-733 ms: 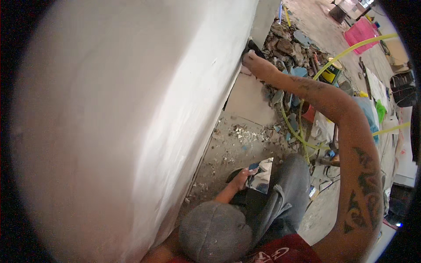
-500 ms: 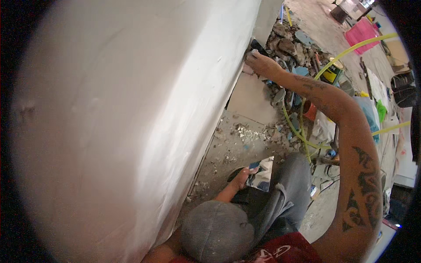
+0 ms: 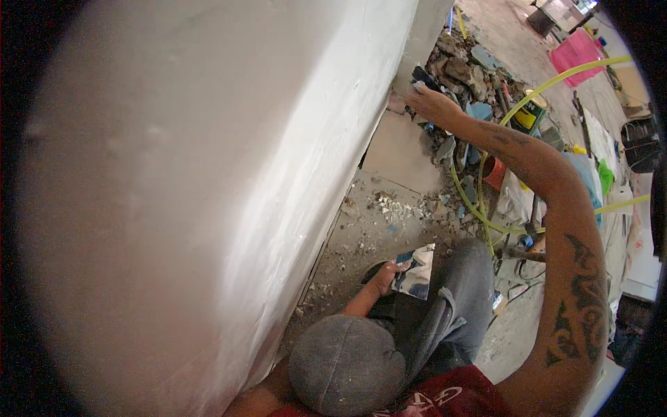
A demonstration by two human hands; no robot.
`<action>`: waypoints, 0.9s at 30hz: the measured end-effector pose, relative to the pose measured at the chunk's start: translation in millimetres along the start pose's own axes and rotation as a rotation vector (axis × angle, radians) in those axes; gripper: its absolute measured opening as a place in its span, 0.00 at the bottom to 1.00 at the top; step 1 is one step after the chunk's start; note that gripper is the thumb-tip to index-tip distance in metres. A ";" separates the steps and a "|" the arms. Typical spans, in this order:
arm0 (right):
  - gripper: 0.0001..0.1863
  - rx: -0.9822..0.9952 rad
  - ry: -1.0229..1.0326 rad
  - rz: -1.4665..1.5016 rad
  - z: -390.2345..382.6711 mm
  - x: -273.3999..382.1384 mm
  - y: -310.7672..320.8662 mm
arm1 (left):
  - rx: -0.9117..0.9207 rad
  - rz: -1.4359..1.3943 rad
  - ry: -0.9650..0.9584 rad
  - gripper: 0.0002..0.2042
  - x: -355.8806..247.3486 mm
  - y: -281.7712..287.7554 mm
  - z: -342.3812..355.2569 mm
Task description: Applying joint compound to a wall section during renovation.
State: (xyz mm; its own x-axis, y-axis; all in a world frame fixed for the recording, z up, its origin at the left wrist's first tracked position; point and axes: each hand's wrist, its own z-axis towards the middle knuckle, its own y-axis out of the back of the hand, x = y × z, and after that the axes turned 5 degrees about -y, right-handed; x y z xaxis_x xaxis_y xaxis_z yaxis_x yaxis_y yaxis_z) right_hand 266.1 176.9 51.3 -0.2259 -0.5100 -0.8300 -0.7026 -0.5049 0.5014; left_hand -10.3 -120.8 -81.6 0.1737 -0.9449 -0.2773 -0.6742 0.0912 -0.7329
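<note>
My left hand (image 3: pixel 382 279) grips a shiny metal plate (image 3: pixel 415 272) with a flat, mirror-like face, held low beside my bent knee. A bit of blue shows where the fingers meet it. Far ahead, my right hand (image 3: pixel 426 101) reaches out at the foot of the white wall (image 3: pixel 278 174). Its fingers are closed around a small dark flat tool (image 3: pixel 419 74), mostly hidden by the hand, so its kind cannot be made out. Smooth, glossy coating covers the wall, with a bright streak along it.
Rubble (image 3: pixel 462 69) is heaped beyond my right hand. A yellow hose (image 3: pixel 514 111) loops past a can (image 3: pixel 531 115) and an orange-red container (image 3: pixel 494 172). Small chips (image 3: pixel 396 208) litter the floor tiles. A pink tub (image 3: pixel 577 57) stands farther back. My grey cap (image 3: pixel 344 361) fills the lower middle.
My right hand has moved slightly to the right, a little off the wall's lower edge, with the dark tool still in it. The left hand and metal plate have barely moved.
</note>
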 end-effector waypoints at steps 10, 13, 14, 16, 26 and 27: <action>0.22 0.125 -0.149 0.071 -64.7 23.0 59.4 | 0.026 -0.141 0.043 0.16 -0.5 -5.8 -3.3; 0.27 0.125 -0.214 0.651 -81.5 13.4 122.0 | -0.118 0.142 -0.102 0.14 -30.1 -21.9 -8.6; 0.25 0.021 -0.364 0.873 -84.3 8.0 144.0 | -0.180 0.399 -0.194 0.13 -38.0 -14.7 -3.7; 0.23 -0.071 -0.524 1.103 -96.7 10.6 163.5 | 0.129 0.699 -0.779 0.13 -64.2 -8.1 5.2; 0.37 -0.655 -1.289 2.526 -138.2 80.0 214.6 | -0.197 0.057 -0.605 0.08 -172.7 -119.8 -31.9; 0.37 -0.591 -1.150 2.492 -139.5 80.6 214.5 | -0.229 0.038 -0.624 0.07 -170.0 -120.8 -30.8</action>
State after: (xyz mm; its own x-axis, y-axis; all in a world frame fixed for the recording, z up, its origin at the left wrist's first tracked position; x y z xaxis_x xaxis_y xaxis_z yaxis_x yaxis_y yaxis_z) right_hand 191.3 -69.7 126.1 0.0259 0.0466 0.9986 0.9861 -0.1652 -0.0178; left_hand 19.5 19.1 73.2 0.4831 -0.5768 -0.6588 -0.8117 -0.0130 -0.5839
